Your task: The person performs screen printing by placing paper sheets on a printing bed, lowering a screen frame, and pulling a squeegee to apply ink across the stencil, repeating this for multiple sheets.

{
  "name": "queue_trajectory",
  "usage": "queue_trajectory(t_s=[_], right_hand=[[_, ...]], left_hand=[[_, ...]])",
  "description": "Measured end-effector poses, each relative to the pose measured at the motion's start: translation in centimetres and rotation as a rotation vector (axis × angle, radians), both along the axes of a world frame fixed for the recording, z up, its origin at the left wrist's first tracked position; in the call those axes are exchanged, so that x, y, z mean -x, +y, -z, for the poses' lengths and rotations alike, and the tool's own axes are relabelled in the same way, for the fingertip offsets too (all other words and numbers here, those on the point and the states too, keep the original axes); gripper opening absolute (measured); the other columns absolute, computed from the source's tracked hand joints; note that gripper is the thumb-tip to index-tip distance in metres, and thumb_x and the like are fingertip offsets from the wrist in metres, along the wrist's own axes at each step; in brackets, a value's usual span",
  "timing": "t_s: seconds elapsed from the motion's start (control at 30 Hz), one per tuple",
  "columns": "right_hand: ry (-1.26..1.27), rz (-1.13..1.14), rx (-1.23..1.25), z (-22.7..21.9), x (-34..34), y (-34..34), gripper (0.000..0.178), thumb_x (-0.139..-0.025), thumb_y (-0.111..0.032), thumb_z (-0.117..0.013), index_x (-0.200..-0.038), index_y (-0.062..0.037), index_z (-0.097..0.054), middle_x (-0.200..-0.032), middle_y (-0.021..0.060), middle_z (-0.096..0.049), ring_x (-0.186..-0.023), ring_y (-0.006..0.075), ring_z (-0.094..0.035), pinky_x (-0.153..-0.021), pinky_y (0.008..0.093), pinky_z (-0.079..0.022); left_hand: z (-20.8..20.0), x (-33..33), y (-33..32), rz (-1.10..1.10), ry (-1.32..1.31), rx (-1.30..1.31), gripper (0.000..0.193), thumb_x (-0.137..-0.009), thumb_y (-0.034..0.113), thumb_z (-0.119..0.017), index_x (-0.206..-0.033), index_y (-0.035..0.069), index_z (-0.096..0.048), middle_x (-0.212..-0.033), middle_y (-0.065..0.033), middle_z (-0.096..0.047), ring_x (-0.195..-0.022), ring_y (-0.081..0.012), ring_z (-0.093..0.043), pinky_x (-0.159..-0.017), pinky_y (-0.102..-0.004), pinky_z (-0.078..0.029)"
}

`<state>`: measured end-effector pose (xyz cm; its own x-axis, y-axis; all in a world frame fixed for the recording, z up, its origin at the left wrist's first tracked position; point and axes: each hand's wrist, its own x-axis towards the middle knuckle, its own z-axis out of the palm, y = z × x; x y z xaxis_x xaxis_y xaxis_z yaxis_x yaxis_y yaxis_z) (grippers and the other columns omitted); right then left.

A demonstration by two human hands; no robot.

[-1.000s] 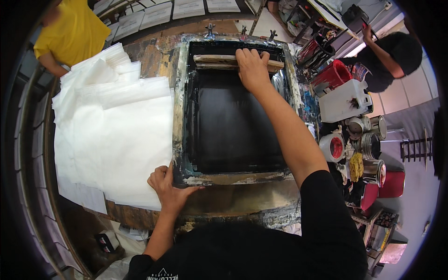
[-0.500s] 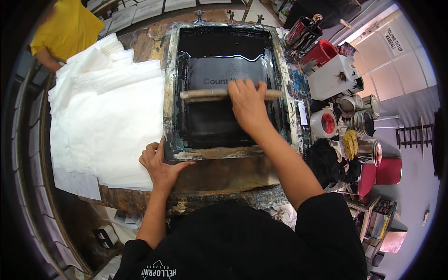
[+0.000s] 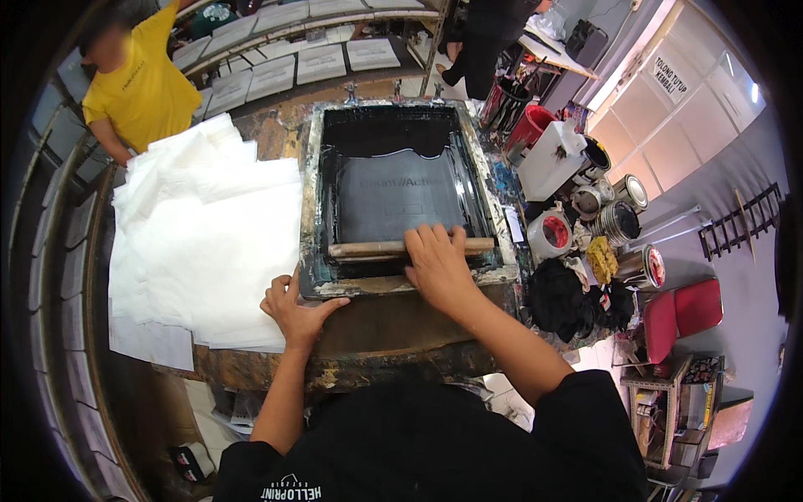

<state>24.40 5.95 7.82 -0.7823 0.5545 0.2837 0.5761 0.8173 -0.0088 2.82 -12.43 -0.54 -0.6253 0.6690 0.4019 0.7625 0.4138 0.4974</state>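
Observation:
A screen printing frame (image 3: 401,288), its wood smeared with paint, lies flat on the table, with black ink pooled at the far end of its mesh (image 3: 393,197). My right hand (image 3: 439,266) is closed on a wooden-handled squeegee (image 3: 368,249), which lies crosswise near the frame's front edge. Its blade is mostly hidden under the handle. At the near left corner, my left hand (image 3: 301,309) grips the frame, thumb along the front edge and fingers by the left side. Faint dark lettering shows through the mesh.
A spread pile of thin white sheets (image 3: 209,243) borders the frame on the left. Paint tubs, cans, a yellow sponge (image 3: 601,259) and black cloth (image 3: 559,299) crowd the right side. A person in a yellow shirt (image 3: 155,79) stands at the far left, near racks holding printed pieces.
My right hand has drawn the squeegee toward me, from mid-mesh to near the front edge. The left hand keeps the corner. The view has tilted up, showing more of the far racks.

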Motion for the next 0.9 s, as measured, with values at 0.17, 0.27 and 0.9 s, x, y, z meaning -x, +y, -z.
queue_trajectory(t_s=[0.17,0.27,0.9], right_hand=[[0.203,0.015,-0.077,-4.1,-0.7,-2.2,0.041,-0.086,-0.036,-0.082,-0.107,-0.0083,-0.06,-0.103,0.0091,-0.057,-0.104,0.0292,-0.056,-0.101,0.0549,-0.036],[0.316,-0.016,-0.202,-7.6,0.6,-0.2,0.04,-0.083,-0.036,-0.082,-0.103,-0.0084,-0.061,-0.099,0.0092,-0.058,-0.1,0.0302,-0.056,-0.098,0.0534,-0.036],[0.397,-0.021,-0.36,-20.9,6.3,10.0,0.044,-0.1,-0.042,-0.066,-0.112,-0.0015,-0.076,-0.098,0.0167,-0.077,-0.098,0.0378,-0.071,-0.094,0.0512,-0.044]], left_hand=[[-4.3,-0.5,0.8,-0.051,-0.221,-0.078,0.099,-0.061,0.053,-0.103,-0.142,0.005,-0.071,-0.103,-0.0015,-0.071,-0.097,-0.0182,-0.058,-0.1,-0.0392,-0.039],[-8.4,-0.2,3.3,0.146,-0.641,-0.521,0.09,-0.071,0.035,-0.104,-0.144,-0.002,-0.067,-0.111,-0.0022,-0.075,-0.093,-0.0126,-0.06,-0.088,-0.0307,-0.046],[-2.1,5.1,9.8,0.286,-0.434,-0.255,0.029,-0.107,0.023,-0.071,-0.121,0.0,-0.08,-0.078,-0.0086,-0.065,-0.074,-0.0164,-0.064,-0.069,-0.0328,-0.049]])
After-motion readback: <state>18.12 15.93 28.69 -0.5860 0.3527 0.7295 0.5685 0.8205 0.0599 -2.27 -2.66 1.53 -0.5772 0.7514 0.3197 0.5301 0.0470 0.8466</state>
